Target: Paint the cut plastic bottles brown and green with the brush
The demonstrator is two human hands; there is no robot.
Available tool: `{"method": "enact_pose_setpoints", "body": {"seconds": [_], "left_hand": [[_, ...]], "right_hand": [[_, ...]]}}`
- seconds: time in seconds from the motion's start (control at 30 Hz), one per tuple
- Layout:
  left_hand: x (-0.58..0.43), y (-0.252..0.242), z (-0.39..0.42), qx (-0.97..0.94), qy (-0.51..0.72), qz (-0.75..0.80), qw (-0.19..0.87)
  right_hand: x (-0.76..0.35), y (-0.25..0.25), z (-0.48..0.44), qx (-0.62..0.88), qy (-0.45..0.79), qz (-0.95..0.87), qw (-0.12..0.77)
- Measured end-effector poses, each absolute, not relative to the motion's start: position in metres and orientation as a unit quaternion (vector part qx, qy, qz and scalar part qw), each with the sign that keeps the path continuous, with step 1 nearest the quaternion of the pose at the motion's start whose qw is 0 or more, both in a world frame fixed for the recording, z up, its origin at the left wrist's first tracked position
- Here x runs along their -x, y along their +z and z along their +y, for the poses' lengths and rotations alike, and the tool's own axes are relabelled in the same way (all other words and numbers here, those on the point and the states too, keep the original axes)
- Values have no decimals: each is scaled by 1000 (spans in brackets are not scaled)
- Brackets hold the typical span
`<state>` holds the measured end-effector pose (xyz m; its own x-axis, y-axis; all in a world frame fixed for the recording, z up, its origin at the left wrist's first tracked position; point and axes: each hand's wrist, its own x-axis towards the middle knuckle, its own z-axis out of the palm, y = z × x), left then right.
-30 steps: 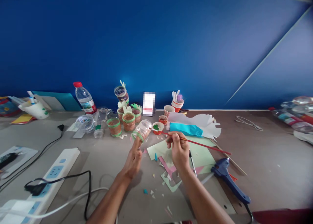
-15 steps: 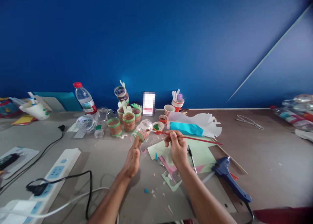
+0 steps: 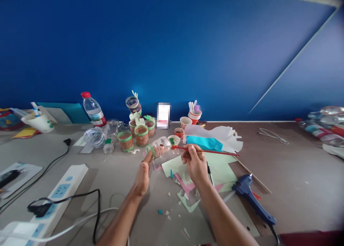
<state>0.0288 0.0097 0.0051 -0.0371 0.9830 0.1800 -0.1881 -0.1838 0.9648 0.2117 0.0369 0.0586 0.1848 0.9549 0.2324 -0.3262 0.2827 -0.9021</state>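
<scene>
The left hand (image 3: 143,176) grips a clear, cylindrical plastic cup with a green rim (image 3: 159,151) by its rimmed end; whether fingers sit inside is unclear. The cup lies tilted sideways over the grey counter (image 3: 113,174), its long axis running rightward and slightly away from that nearer hand. The right hand (image 3: 194,163) pinches a slim red-handled paintbrush (image 3: 220,153), nearly level, tip at the cup's wall.

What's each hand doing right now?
Left hand: holding a clear round plastic cup with a green rim.
Right hand: closed, holding a slim red-handled paintbrush.
</scene>
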Motion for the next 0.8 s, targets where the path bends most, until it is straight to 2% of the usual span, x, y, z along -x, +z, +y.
{"method": "enact_pose_setpoints", "body": {"seconds": [0.13, 0.3, 0.4, 0.5, 0.63, 0.8], "left_hand": [[-26, 0, 7, -499, 595, 433, 459], [-23, 6, 2, -569, 575, 450, 379], [-24, 10, 2, -584, 575, 454, 348], [-24, 11, 3, -601, 575, 444, 333], [-23, 9, 3, -598, 581, 446, 325], [-22, 10, 1, -601, 579, 445, 325]], "right_hand": [[-208, 60, 33, 385, 447, -436, 680], [-208, 60, 30, 362, 505, -437, 650], [-209, 59, 33, 382, 480, -432, 661], [-211, 59, 35, 385, 478, -401, 680], [-211, 58, 36, 363, 519, -410, 656], [-212, 58, 37, 382, 476, -393, 688]]}}
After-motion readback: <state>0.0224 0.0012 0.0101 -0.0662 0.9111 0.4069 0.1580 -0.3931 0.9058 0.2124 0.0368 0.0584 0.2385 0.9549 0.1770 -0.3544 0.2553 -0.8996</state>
